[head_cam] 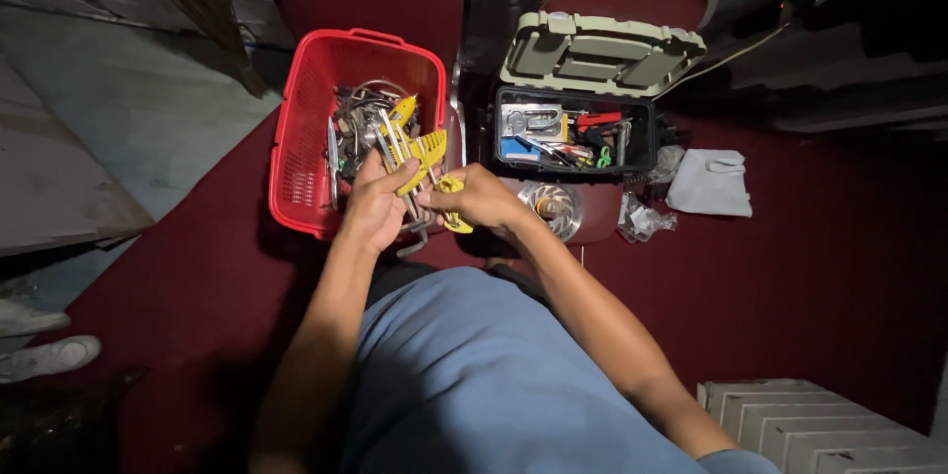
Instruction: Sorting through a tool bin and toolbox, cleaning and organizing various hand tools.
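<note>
My left hand [373, 203] grips a yellow-handled metal tool [413, 150] that sticks up over the near edge of a red plastic basket [296, 143]. Just to its right, my right hand [478, 199] is closed on another yellow part [453, 213] of that tool. Both hands meet at the basket's near right corner. The basket holds a tangle of metal tools and wires. To the right stands an open black toolbox [644, 138] with a grey-green lid [600, 51], filled with small tools.
A round metal disc [552, 208] lies in front of the toolbox. Crumpled clear plastic [644, 220] and a white cloth [710, 183] lie to its right on the dark red floor covering [810, 267]. White shoes [44, 355] sit at far left, a ribbed white object [820, 425] at bottom right.
</note>
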